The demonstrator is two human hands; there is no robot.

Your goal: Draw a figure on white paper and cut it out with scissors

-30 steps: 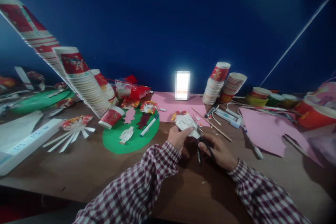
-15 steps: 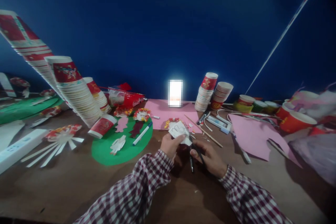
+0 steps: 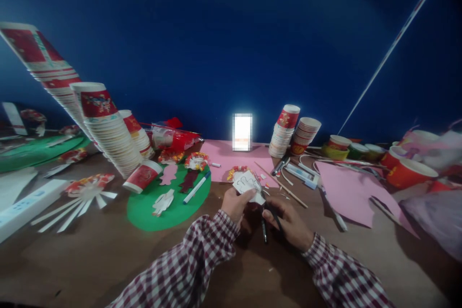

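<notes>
My left hand (image 3: 236, 203) pinches a small white paper piece (image 3: 247, 184) with curved lines drawn on it, held just above the brown table (image 3: 90, 260). Right beside it, my right hand (image 3: 288, 221) grips black-handled scissors (image 3: 271, 211), whose blades meet the paper's right edge. A black pen (image 3: 264, 231) lies on the table between my two hands. Both of my sleeves are red-and-white checked.
Leaning stacks of red-printed paper cups (image 3: 104, 125) fill the left. A green paper disc (image 3: 169, 197) carries cut-outs and a marker (image 3: 197, 187). Pink sheets (image 3: 346, 192), two short cup stacks (image 3: 294, 130), sticks, coloured bowls (image 3: 409, 171) and a bright phone screen (image 3: 242, 131) lie behind and right.
The view has tilted so the table sits lower in the frame. My hands keep the same hold on the paper and scissors, with only slight shifts.
</notes>
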